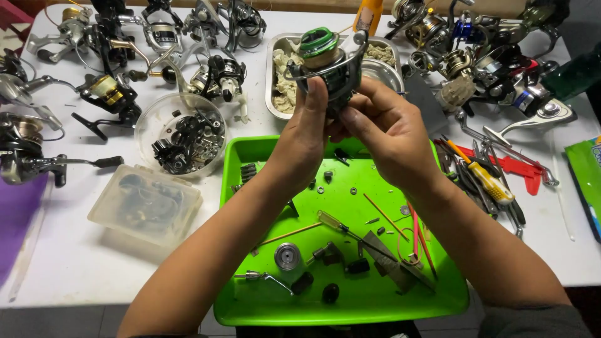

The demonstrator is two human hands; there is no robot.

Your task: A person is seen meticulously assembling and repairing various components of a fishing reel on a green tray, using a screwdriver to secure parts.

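Note:
A fishing reel with a green spool (326, 57) is held up over the far edge of the bright green tray (250, 307). My left hand (305, 134) grips the reel body from the left, thumb up along its side. From the right, my right hand (383, 128) closes its fingers around the lower part of the reel. Scattered in the tray below lie small reel parts: a round metal spool cap (287, 255), a small screwdriver (341, 226), black pieces, thin sticks and washers.
Many fishing reels (106, 87) crowd the white table's far left and far right (494, 69). A clear bowl of black parts (181, 134), a clear lidded box (145, 204), a steel tray of rags (282, 75) and hand tools (491, 181) surround the green tray.

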